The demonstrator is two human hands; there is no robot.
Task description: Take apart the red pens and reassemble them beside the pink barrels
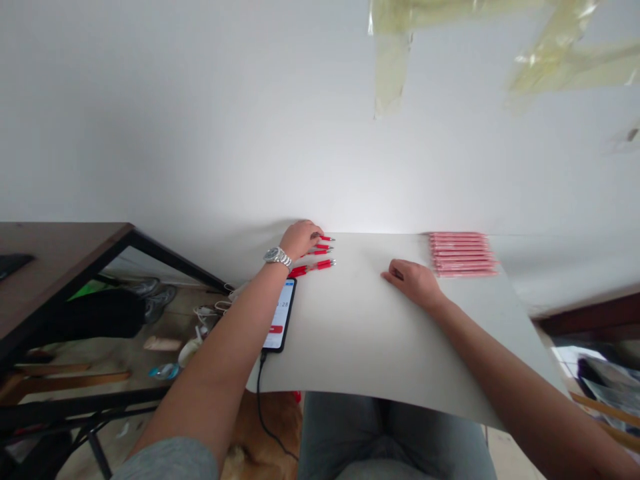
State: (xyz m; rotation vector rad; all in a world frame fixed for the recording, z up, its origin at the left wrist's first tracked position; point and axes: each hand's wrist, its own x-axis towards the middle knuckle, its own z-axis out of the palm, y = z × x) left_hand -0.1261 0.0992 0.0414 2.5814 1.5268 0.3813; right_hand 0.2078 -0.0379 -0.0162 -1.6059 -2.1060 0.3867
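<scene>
My left hand [302, 238], with a silver watch on its wrist, is at the far left of the white table [360, 327]. Its fingers are closed around a red pen [327, 239], whose silver tip points right. Several more red pens [325, 264] lie just below that hand, partly covered by it. My right hand [414, 281] rests on the table to the right of the middle, curled into a loose fist with nothing visible in it. Farther right, several pink-wrapped pens [463, 255] lie side by side in a neat row.
A phone [283, 317] with a lit screen and a black cable [260, 393] lies at the table's left edge, partly behind my left forearm. The wall [250, 120] borders the table's far side. A brown desk [60, 260] stands left. A brown-furred animal [270, 433] is below the table.
</scene>
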